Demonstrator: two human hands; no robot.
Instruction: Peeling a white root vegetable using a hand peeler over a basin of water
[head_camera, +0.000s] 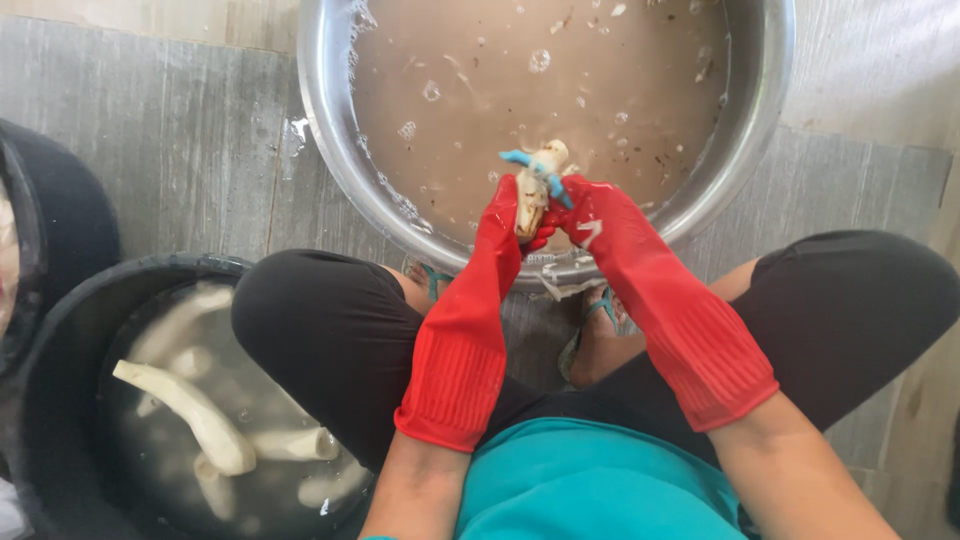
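Left hand (503, 215) grips a pale root (532, 195), half hidden; right hand (590, 212) grips a blue peeler (540, 175).

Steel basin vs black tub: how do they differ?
The steel basin is shiny metal and holds murky brown, bubbly water with floating bits; the black tub is dark and holds clearer water with pale peeled roots. The basin sits ahead of the hands, the tub lower left beside the knee. Both are round and water-filled.

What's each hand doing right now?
Left hand: closed around a pale peeled root.
Right hand: closed on a blue-handled peeler against the root.
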